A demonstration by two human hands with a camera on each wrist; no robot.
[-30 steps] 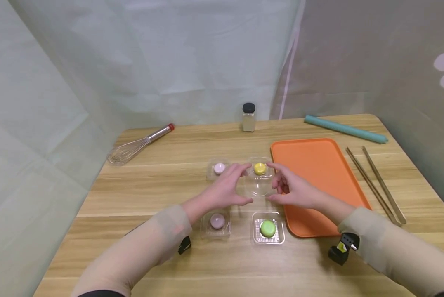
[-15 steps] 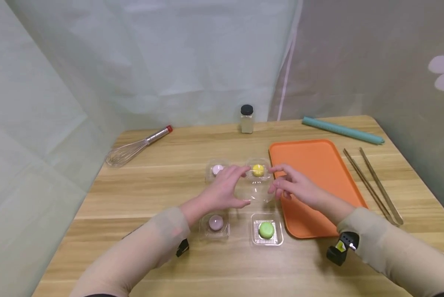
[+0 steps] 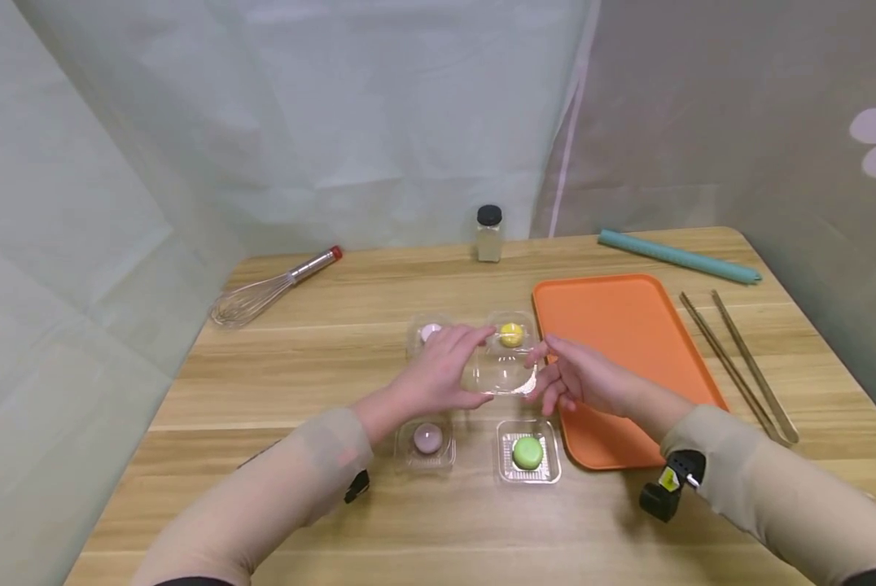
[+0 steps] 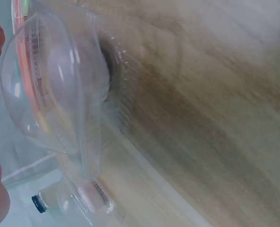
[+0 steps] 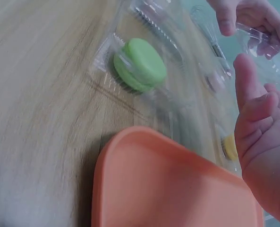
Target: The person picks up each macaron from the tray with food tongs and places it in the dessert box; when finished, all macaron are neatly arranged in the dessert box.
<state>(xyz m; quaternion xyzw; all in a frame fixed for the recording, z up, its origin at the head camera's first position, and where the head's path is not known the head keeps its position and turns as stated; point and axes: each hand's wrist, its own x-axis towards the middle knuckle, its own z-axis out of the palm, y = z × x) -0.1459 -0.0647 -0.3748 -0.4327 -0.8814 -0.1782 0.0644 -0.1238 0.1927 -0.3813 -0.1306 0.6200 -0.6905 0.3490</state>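
Note:
A clear plastic lid (image 3: 507,374) is gripped by my left hand (image 3: 445,370) between thumb and fingers, above the table. My right hand (image 3: 577,374) is at the lid's right side, fingers loosely bent; whether they touch it I cannot tell. Below lies a green macaron (image 3: 528,452) in a square clear container (image 3: 505,472) without a lid. A lilac macaron (image 3: 427,438) sits in a clear container to its left, under a domed cover (image 4: 17,90) in the left wrist view. Behind the hands are a yellow macaron (image 3: 511,334) and a partly hidden pale pink macaron (image 3: 429,330), in clear containers.
An orange tray (image 3: 614,317) lies right of the containers, partly under my right hand. Beyond it are metal tongs (image 3: 753,366) and a teal roll (image 3: 680,256). A black-capped jar (image 3: 489,236) stands at the back; a whisk (image 3: 273,289) lies back left.
My right hand's fingers have shifted beside the lid, first spreading around its right side, now bent lower and slightly apart. The left hand keeps hold of the lid almost in place.

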